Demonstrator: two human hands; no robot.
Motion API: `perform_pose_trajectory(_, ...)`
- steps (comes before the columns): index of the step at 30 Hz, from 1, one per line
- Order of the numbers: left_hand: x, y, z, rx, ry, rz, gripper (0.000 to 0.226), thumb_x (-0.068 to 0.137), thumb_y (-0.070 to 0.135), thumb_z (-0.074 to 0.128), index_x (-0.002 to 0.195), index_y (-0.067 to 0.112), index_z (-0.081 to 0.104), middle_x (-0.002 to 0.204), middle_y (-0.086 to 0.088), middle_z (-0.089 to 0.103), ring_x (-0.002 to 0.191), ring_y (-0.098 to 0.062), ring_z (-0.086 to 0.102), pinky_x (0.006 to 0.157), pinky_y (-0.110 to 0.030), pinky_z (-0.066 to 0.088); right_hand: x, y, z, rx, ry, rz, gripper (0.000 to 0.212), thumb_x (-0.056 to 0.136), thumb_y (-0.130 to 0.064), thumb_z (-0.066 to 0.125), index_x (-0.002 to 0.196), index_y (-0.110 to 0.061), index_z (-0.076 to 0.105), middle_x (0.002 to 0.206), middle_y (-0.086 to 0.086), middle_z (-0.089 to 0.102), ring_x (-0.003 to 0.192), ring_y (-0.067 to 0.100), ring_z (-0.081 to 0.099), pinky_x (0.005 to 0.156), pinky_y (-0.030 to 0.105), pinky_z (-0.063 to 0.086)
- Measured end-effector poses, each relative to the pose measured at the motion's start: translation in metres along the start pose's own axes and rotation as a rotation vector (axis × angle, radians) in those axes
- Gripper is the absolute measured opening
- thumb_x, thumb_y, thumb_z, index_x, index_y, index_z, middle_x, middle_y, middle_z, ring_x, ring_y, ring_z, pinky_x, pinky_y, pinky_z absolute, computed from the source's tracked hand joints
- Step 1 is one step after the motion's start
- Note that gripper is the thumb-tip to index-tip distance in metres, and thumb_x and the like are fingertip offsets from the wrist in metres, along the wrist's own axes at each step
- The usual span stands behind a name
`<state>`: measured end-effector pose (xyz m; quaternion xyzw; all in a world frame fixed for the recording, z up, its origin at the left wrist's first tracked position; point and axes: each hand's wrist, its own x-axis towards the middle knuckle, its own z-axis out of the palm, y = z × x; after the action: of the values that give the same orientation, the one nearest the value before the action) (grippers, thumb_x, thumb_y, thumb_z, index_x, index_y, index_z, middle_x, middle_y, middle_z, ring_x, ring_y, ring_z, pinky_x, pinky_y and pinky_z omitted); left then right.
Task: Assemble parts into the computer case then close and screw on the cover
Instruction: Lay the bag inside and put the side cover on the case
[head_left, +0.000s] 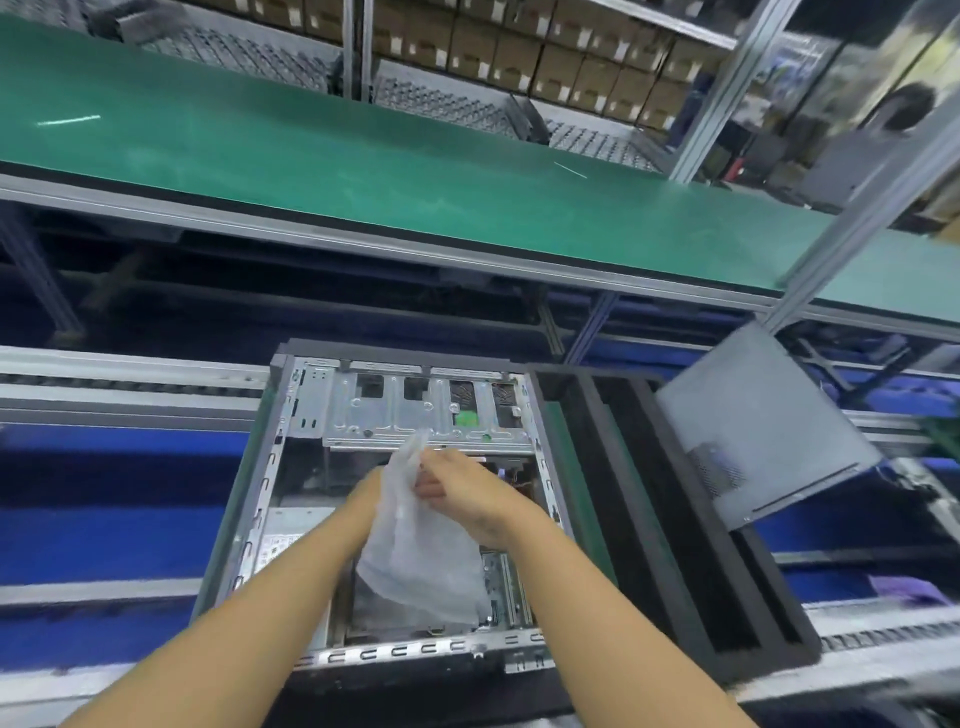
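An open computer case (260, 499) lies flat in front of me, its silver drive cage (395, 410) at the far end. Above the case's middle both hands hold a translucent plastic bag (415, 561). My right hand (467, 493) pinches the bag's upper part. My left hand (366, 493) is mostly hidden behind the bag and grips it from the left. The grey side cover (753, 431) leans tilted to the right of the case. What the bag contains I cannot make out.
A black foam tray (639, 519) with long slots lies directly right of the case. A green conveyor belt (311, 156) runs across behind. Blue bins (104, 519) sit at the left, metal frame posts (857, 223) at the right, cardboard boxes on far shelves.
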<state>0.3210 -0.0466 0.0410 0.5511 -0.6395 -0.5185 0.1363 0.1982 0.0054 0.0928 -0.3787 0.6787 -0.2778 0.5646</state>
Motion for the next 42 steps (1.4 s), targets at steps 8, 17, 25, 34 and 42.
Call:
perform_pose_trajectory(8,0.008,0.01,0.013,0.183,0.113,-0.111,0.041,0.099,0.041,0.04,0.119,0.011,0.058,0.129,-0.015,0.054,0.119,-0.034,0.051,0.102,-0.042,0.04,0.005,0.055,0.004,-1.3,-0.016,-0.405,0.076,0.099,-0.051,0.05,0.16,-0.015,0.021,0.168,0.01,0.015,0.154,0.03,0.009,0.126,0.047,0.006)
perform_pose_trajectory(17,0.013,0.007,0.001,0.181,0.048,-0.223,0.041,0.088,0.012,0.052,0.128,0.008,0.052,0.131,-0.017,0.057,0.12,-0.035,0.055,0.099,-0.042,0.048,-0.003,0.07,0.009,-0.959,0.584,-0.634,0.027,0.084,-0.022,0.07,0.11,-0.016,0.063,0.119,0.006,0.051,0.108,0.028,0.051,0.092,0.042,0.044)
perform_pose_trajectory(25,0.007,0.025,-0.006,0.174,0.079,-0.191,0.035,0.089,0.022,0.051,0.119,0.006,0.059,0.124,-0.018,0.061,0.108,-0.032,0.061,0.078,-0.031,0.048,-0.001,0.055,0.004,-0.497,0.606,-0.436,0.049,0.095,-0.018,0.069,0.137,-0.02,0.043,0.127,0.001,0.035,0.118,0.023,0.048,0.089,0.024,0.041)
perform_pose_trajectory(34,-0.022,0.004,0.017,1.19,0.377,0.374,0.056,0.102,0.029,0.041,0.153,0.03,0.018,0.159,-0.014,0.016,0.147,-0.035,0.013,0.115,-0.045,0.017,0.008,0.087,0.008,-1.47,0.188,-0.494,0.078,0.102,-0.063,0.014,0.164,-0.016,0.004,0.166,0.007,-0.027,0.148,0.029,-0.035,0.124,0.051,-0.014)
perform_pose_trajectory(42,-0.027,-0.012,0.013,1.052,0.308,0.499,0.051,0.103,0.036,0.035,0.154,0.028,0.031,0.166,-0.003,0.007,0.153,-0.027,0.002,0.121,-0.048,0.005,0.005,0.08,0.0,-1.177,0.268,-0.58,0.06,0.104,-0.044,0.02,0.157,-0.021,0.035,0.17,0.002,0.014,0.157,0.022,-0.001,0.125,0.045,-0.008)
